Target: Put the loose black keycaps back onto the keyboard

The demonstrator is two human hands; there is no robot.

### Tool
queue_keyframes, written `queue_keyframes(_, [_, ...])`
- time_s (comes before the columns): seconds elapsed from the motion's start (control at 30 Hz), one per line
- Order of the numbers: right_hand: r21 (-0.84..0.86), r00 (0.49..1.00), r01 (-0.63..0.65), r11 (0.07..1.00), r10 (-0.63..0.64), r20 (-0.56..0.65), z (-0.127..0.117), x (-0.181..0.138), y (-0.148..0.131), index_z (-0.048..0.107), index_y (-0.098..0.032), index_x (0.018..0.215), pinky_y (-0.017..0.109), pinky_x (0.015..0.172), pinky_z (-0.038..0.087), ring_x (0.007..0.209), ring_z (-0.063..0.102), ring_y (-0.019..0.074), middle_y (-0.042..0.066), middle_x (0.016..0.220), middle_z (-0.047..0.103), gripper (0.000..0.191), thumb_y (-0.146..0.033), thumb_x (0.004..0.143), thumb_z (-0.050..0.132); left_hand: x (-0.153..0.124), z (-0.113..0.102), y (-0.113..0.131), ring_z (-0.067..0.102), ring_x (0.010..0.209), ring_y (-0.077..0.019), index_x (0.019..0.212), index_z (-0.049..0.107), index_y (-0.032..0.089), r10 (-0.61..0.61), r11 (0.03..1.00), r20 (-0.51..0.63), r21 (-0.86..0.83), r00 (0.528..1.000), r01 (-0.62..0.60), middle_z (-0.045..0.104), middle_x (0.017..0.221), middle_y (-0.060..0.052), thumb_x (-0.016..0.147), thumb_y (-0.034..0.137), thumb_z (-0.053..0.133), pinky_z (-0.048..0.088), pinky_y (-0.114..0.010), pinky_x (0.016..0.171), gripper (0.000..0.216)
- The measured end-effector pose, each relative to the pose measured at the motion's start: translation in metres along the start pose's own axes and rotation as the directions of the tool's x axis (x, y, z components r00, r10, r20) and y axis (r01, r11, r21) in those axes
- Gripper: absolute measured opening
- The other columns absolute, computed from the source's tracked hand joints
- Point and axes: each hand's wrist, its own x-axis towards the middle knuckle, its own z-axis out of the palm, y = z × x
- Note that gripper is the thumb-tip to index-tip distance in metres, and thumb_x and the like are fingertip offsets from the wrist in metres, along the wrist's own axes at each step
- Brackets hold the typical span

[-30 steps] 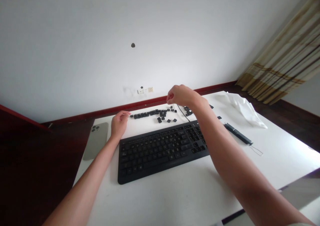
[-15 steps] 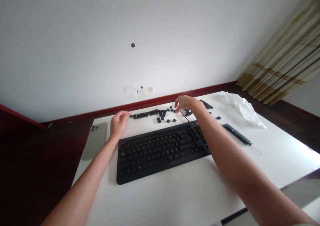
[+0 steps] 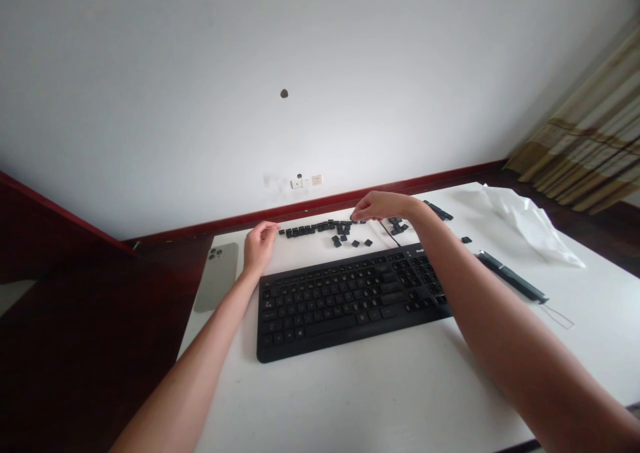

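Observation:
A row of loose black keycaps (image 3: 313, 229) lies behind a black keyboard (image 3: 325, 306), which has bare sockets toward its right side. My left hand (image 3: 261, 245) rests at the row's left end, loosely curled. Its index finger reaches toward the end keycap (image 3: 281, 231), and nothing shows in its grasp. Over the right end of the row, my right hand (image 3: 380, 205) has its thumb and fingers closed on a small black keycap (image 3: 354, 219). My right forearm hides part of the keyboard's number pad.
A phone (image 3: 217, 276) lies at the table's left edge. More keycaps (image 3: 397, 226) are scattered past the keyboard cable (image 3: 390, 234). On the right are a dark strip-shaped tool with wire loops (image 3: 513, 277) and a crumpled white plastic bag (image 3: 535, 223). The wall stands behind the white table (image 3: 310, 399).
My right hand has lowered and shifted left relative to the keycaps, toward the row's right end. My left hand keeps its place at the left end. The whole view has swung left.

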Motion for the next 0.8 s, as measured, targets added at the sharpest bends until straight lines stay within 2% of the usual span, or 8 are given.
queue_keyframes(0.07, [0.209, 0.979, 0.136, 0.968, -0.164, 0.12, 0.003, -0.003, -0.006, 0.08, -0.021, 0.104, 0.028, 0.064, 0.042, 0.067, 0.047, 0.0129, 0.002, 0.079, 0.061, 0.046, -0.062, 0.084, 0.071, 0.0, 0.0, 0.0, 0.044, 0.053, -0.0133, 0.089, 0.074, 0.019, 0.002, 1.0, 0.002, -0.007, 1.0, -0.002, 0.054, 0.061, 0.003, 0.088, 0.038, 0.059, 0.03, -0.024, 0.052, 0.024])
queue_keyframes(0.13, [0.355, 0.942, 0.197, 0.914, -0.277, 0.19, 0.005, -0.008, -0.013, 0.078, -0.019, 0.108, 0.027, 0.06, 0.036, 0.063, 0.037, 0.0112, -0.002, 0.072, 0.05, 0.052, -0.065, 0.083, 0.072, 0.001, 0.0, -0.001, 0.046, 0.055, -0.0137, 0.09, 0.074, 0.019, 0.007, 1.0, 0.005, -0.015, 1.0, -0.007, 0.056, 0.062, 0.003, 0.088, 0.038, 0.059, 0.031, -0.025, 0.053, 0.024])
queue_keyframes(0.2, [0.424, 0.923, 0.205, 0.882, -0.318, 0.215, 0.006, -0.012, -0.019, 0.076, -0.016, 0.109, 0.027, 0.057, 0.032, 0.062, 0.03, 0.0107, -0.004, 0.069, 0.042, 0.055, -0.064, 0.081, 0.075, 0.001, 0.0, -0.001, 0.048, 0.056, -0.0141, 0.09, 0.073, 0.019, 0.014, 1.0, 0.011, -0.021, 1.0, -0.013, 0.057, 0.063, 0.002, 0.088, 0.038, 0.059, 0.033, -0.025, 0.055, 0.024])
queue_keyframes(0.3, [0.46, 0.921, 0.187, 0.868, -0.317, 0.224, 0.005, -0.015, -0.023, 0.074, -0.014, 0.111, 0.027, 0.056, 0.03, 0.062, 0.027, 0.0108, -0.006, 0.069, 0.038, 0.059, -0.062, 0.077, 0.078, 0.001, 0.0, -0.001, 0.05, 0.058, -0.0147, 0.09, 0.073, 0.019, 0.016, 1.0, 0.014, -0.027, 1.0, -0.015, 0.058, 0.064, 0.002, 0.088, 0.039, 0.059, 0.034, -0.025, 0.056, 0.024])
queue_keyframes(0.43, [0.489, 0.913, 0.186, 0.852, -0.334, 0.235, 0.004, -0.016, -0.025, 0.073, -0.012, 0.111, 0.027, 0.055, 0.028, 0.061, 0.026, 0.0103, -0.006, 0.068, 0.038, 0.059, -0.059, 0.076, 0.081, 0.001, 0.0, -0.002, 0.049, 0.057, -0.0146, 0.091, 0.073, 0.019, 0.008, 1.0, 0.013, -0.023, 1.0, -0.007, 0.058, 0.064, 0.002, 0.088, 0.039, 0.059, 0.033, -0.025, 0.055, 0.025])
queue_keyframes(0.6, [0.478, 0.911, 0.194, 0.857, -0.338, 0.236, 0.001, -0.019, -0.027, 0.073, -0.016, 0.115, 0.025, 0.056, 0.031, 0.062, 0.033, 0.01, -0.004, 0.074, 0.049, 0.047, -0.047, 0.08, 0.079, 0.001, -0.001, -0.002, 0.047, 0.056, -0.0141, 0.09, 0.074, 0.019, 0.014, 1.0, 0.01, -0.008, 1.0, -0.014, 0.058, 0.063, 0.002, 0.088, 0.038, 0.059, 0.032, -0.025, 0.055, 0.024])
queue_keyframes(0.7, [0.387, 0.95, 0.166, 0.907, -0.252, 0.182, -0.003, -0.019, -0.022, 0.075, -0.02, 0.113, 0.025, 0.056, 0.034, 0.062, 0.037, 0.0104, -0.002, 0.076, 0.055, 0.038, -0.046, 0.085, 0.072, 0.001, -0.001, -0.002, 0.052, 0.06, -0.0154, 0.09, 0.074, 0.019, 0.025, 1.0, 0.008, -0.008, 1.0, -0.025, 0.061, 0.066, 0.001, 0.089, 0.037, 0.059, 0.035, -0.025, 0.057, 0.024])
queue_keyframes(0.8, [0.181, 0.987, 0.071, 0.981, -0.096, 0.129, -0.01, -0.017, -0.01, 0.079, -0.021, 0.107, 0.025, 0.058, 0.038, 0.062, 0.044, 0.0111, 0.001, 0.077, 0.061, 0.032, -0.044, 0.088, 0.068, 0.001, -0.001, -0.001, 0.057, 0.066, -0.0177, 0.09, 0.074, 0.019, 0.033, 0.999, 0.012, -0.01, 0.999, -0.033, 0.063, 0.069, -0.001, 0.089, 0.036, 0.059, 0.039, -0.026, 0.06, 0.023])
